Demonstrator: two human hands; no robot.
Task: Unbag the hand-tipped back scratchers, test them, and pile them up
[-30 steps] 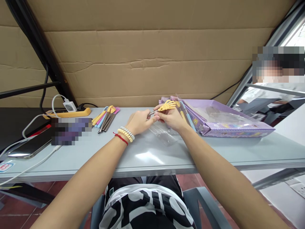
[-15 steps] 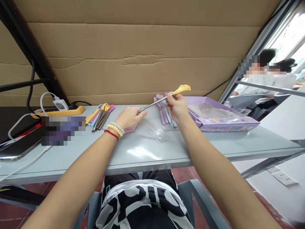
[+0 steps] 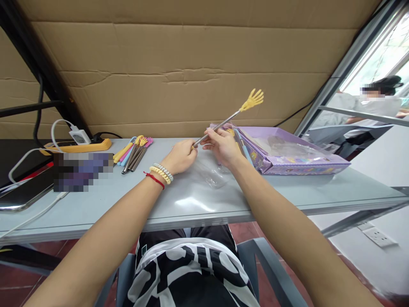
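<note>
Scratcher (image 3: 234, 113) is held over the table (image 3: 287, 196), left of the purple box (image 3: 297, 162). Left hand (image 3: 180, 155) is closed on the handle end; right hand (image 3: 222, 147) is pinched on the shaft just beyond it. Long axis is tilted up and away to the right, yellow claw well clear of both hands. A clear bag (image 3: 214, 175) lies beneath; more scratchers (image 3: 134, 151) lie left of the box.

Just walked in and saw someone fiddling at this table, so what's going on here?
A seated person holds a telescopic metal rod with a yellow hand-shaped tip in both hands: left hand at its lower end, right hand on the shaft, tip raised. More such rods, a clear plastic sleeve and an open purple box lie on the grey table.
</note>
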